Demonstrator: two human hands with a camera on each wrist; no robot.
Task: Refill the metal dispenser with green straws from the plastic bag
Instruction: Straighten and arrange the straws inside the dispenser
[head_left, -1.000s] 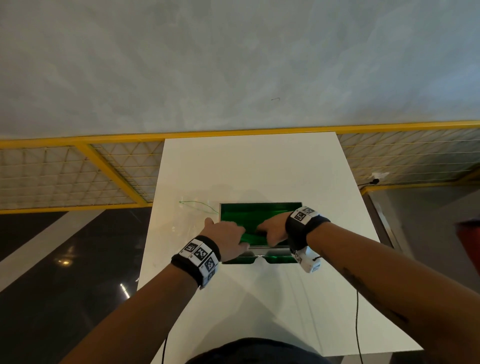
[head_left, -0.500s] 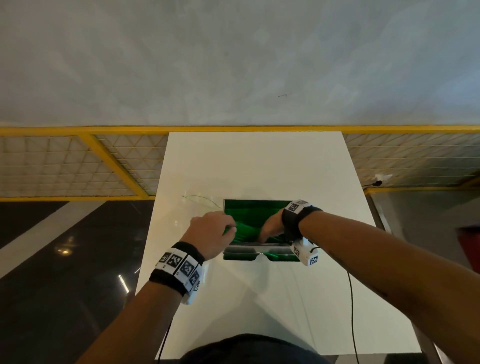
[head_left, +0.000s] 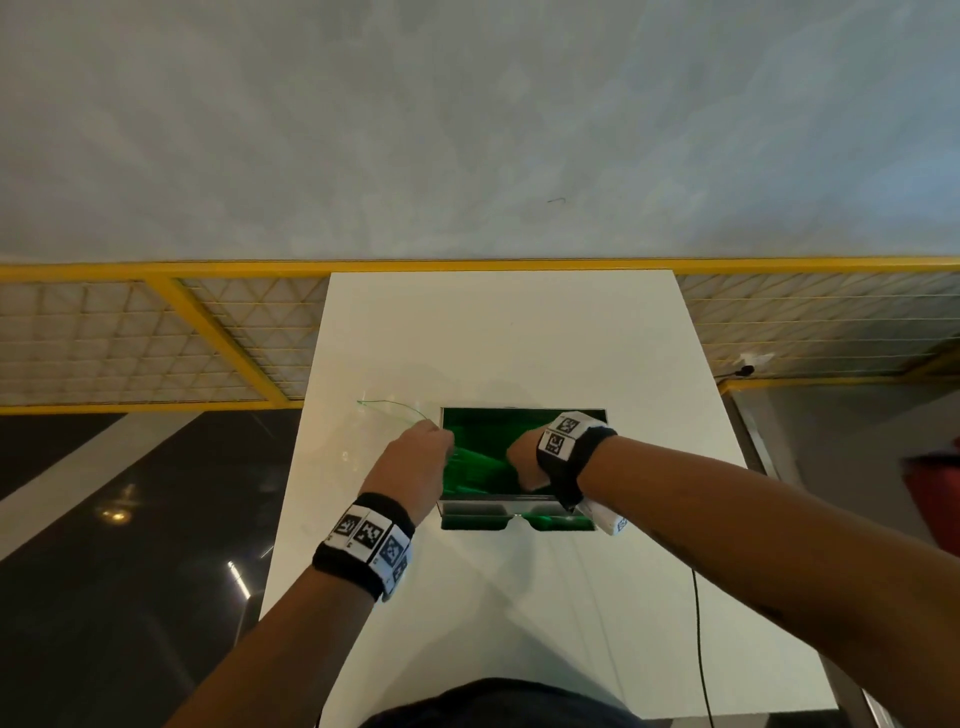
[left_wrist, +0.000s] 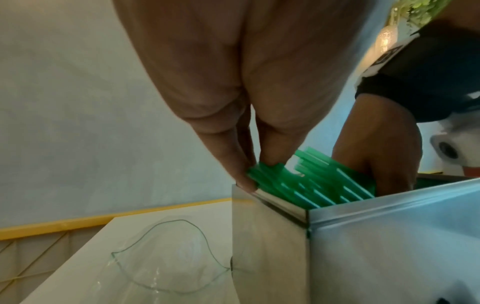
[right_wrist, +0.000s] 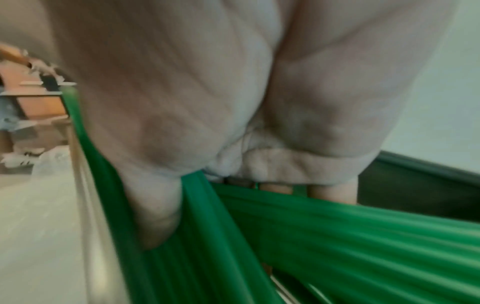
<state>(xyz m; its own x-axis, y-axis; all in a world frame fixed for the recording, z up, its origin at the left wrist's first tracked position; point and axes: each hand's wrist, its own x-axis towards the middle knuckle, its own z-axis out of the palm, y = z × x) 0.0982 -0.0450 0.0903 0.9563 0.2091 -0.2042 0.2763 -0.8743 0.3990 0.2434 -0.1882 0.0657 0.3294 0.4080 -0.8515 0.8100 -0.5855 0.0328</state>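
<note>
Left hand (left_wrist: 228, 123): fingertips pinching straw ends at dispenser's left wall. Right hand (head_left: 524, 457): curled around green straws (left_wrist: 311, 185) inside metal dispenser (head_left: 522, 506). Straws' long axis runs hand to hand, tilted. Plastic bag (left_wrist: 166, 259): flat, left of left hand.

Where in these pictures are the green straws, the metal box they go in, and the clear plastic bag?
green straws (left_wrist: 311, 185), left wrist view, middle of the bundle above the box rim.
metal dispenser (left_wrist: 389, 246), left wrist view, its shiny side wall.
plastic bag (left_wrist: 166, 257), left wrist view, clear film lying on the table.
</note>
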